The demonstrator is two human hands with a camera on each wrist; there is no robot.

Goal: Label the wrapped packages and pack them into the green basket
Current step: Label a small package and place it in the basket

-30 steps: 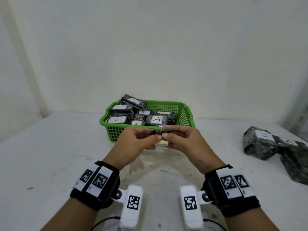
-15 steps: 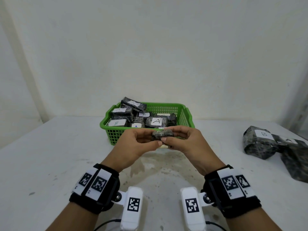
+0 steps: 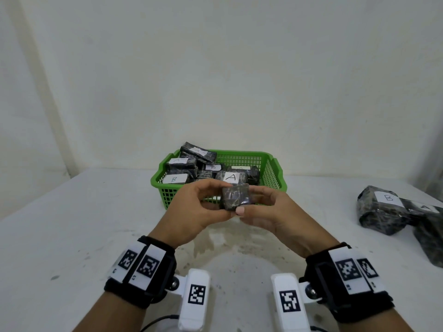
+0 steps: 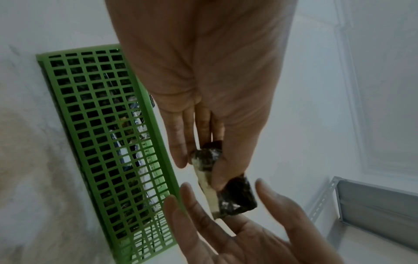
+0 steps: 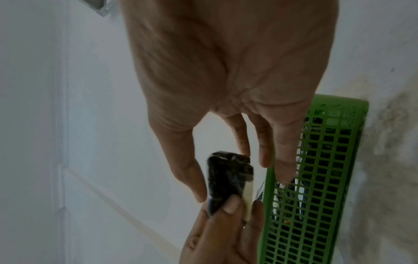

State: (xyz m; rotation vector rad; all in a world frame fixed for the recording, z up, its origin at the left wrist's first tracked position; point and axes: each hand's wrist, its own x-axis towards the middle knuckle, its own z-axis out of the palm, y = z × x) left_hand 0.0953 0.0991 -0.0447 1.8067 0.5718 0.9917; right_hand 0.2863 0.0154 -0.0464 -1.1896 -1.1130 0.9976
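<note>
A small dark wrapped package [image 3: 236, 196] is held up in front of the green basket [image 3: 272, 164], its dark face tilted toward me. My left hand [image 3: 226, 200] pinches its left end between thumb and fingers. My right hand [image 3: 254, 200] holds the right end, thumb in front and fingers behind. In the left wrist view a pale label [image 4: 207, 187] shows on the package's far side, facing the basket wall [image 4: 101, 125]. The right wrist view shows the package [image 5: 226, 178] edge-on beside the basket [image 5: 328, 178]. Several labelled packages [image 3: 231, 177] marked A and B fill the basket.
Wrapped packages [image 3: 383, 212] with B and A labels lie on the white table [image 3: 72, 224] at the right edge. The basket stands against a white wall. A grey metal shelf frame [image 4: 373, 205] shows in the left wrist view.
Both hands have lifted the package slightly toward the basket and turned it. Its dark face now faces me, and the pale label that hung below has gone to the far side.
</note>
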